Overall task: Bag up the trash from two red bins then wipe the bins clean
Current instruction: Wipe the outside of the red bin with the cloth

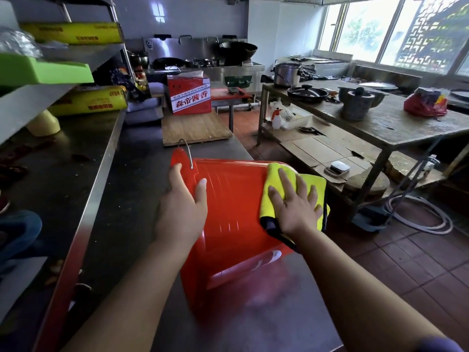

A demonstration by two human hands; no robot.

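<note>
Mid frame: L hand (181, 201) flat on 1 bin (233, 214), R hand (295, 203) flat, pressing cloth (314, 184) on it. Box (189, 97) above reads 森帝酱香.

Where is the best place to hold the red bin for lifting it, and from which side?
Probably the metal handle at the far end of the red bin, taken from above: the bin lies on its side and the loop stands free.

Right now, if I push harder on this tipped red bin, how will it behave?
The red bin probably rolls or slides easily: a curved, glossy wall on the smooth steel counter, steadied by the left hand. It looks like light plastic, so it may flex under the yellow cloth and right hand.
</note>
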